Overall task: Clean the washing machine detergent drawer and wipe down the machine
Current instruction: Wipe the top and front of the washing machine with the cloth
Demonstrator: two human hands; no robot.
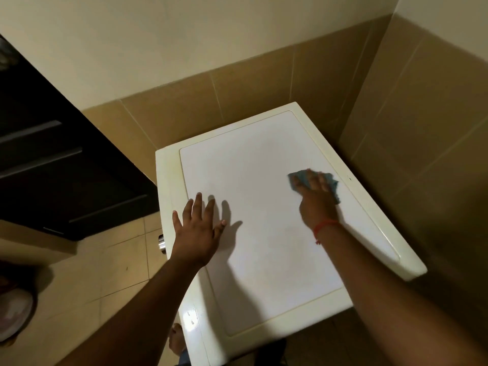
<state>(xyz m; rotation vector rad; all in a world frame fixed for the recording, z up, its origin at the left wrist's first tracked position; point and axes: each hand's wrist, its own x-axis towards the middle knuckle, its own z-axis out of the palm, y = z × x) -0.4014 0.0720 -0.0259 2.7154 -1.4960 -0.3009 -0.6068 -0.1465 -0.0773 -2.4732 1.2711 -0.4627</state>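
Washing machine (264,207), white, cream-edged flat top, set in a tiled corner; viewed from above.
Right hand (315,196): fingers spread and pressed flat on a blue cloth (306,178), pinning it to the top panel near the right edge; cloth bunches out beyond the fingertips and to the right. Red thread bracelet (323,228) at the wrist.
Left hand (196,228): fingers straight and splayed, holding nothing, palm over the top's left edge; whether it touches the surface cannot be told.
Metallic knob (161,243) projects from the machine's left side.
Dark cabinet (52,159) stands at left on tan floor tiles (105,286).
Beige wall tiles (237,88) behind and right.
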